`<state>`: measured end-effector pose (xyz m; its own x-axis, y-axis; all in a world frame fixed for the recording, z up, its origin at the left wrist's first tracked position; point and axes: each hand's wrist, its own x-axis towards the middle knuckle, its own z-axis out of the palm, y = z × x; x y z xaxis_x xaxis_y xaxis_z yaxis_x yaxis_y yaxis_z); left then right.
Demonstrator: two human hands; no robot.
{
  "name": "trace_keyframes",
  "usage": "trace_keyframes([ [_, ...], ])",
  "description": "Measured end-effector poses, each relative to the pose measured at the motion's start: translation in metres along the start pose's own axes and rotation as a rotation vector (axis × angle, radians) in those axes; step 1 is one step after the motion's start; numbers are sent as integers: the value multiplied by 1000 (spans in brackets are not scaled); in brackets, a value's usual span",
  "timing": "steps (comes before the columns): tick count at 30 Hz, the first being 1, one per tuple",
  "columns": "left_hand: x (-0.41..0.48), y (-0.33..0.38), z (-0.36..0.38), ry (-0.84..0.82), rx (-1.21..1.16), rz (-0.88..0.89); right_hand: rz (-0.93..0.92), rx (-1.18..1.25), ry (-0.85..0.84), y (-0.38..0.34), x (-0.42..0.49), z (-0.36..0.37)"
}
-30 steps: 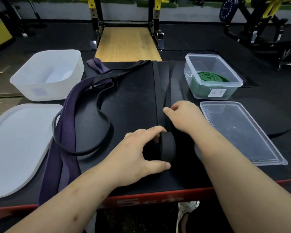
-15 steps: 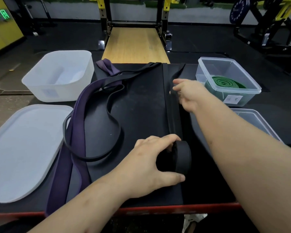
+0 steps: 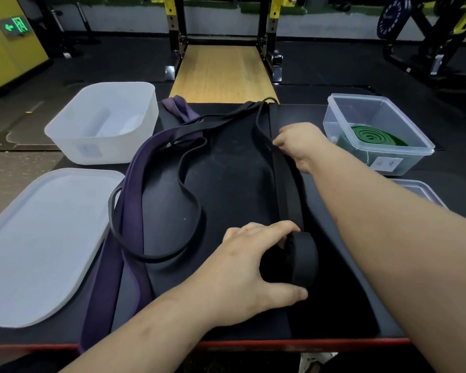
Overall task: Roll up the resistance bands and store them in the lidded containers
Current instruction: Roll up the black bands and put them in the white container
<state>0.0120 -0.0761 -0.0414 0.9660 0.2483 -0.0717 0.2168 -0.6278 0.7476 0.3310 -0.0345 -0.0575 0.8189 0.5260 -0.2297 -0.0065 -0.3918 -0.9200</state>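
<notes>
A wide black band (image 3: 287, 189) runs from the table's far edge toward me and ends in a tight black roll (image 3: 303, 261). My left hand (image 3: 249, 262) grips that roll, thumb below and fingers over its top. Farther up the same band, my right hand (image 3: 299, 144) pinches the flat strip. A purple band (image 3: 135, 200) and a thin black band (image 3: 191, 203) lie loose to the left. A coiled green band (image 3: 367, 137) sits in the clear container (image 3: 414, 135) at the right.
A frosted white tub (image 3: 65, 133) stands at the back left with its white lid (image 3: 38, 238) lying in front of it. A clear lid (image 3: 423, 191) lies behind my right forearm. The black table (image 3: 232, 168) has a red front edge. Gym racks stand beyond.
My right hand has gone from beside the roll up along the black band toward the far edge. My left hand has kept its grip on the roll.
</notes>
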Motion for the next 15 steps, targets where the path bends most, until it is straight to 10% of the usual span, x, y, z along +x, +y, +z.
trace_keyframes([
  [7,-1,-1,1,4,-1,-3,-129,-447,-21,-25,-50,1],
  [12,-1,-1,0,11,-10,-9,-36,402,-81,-23,-35,-2],
  [15,-1,-2,1,18,-2,-9,-17,196,-107,-13,-38,1],
])
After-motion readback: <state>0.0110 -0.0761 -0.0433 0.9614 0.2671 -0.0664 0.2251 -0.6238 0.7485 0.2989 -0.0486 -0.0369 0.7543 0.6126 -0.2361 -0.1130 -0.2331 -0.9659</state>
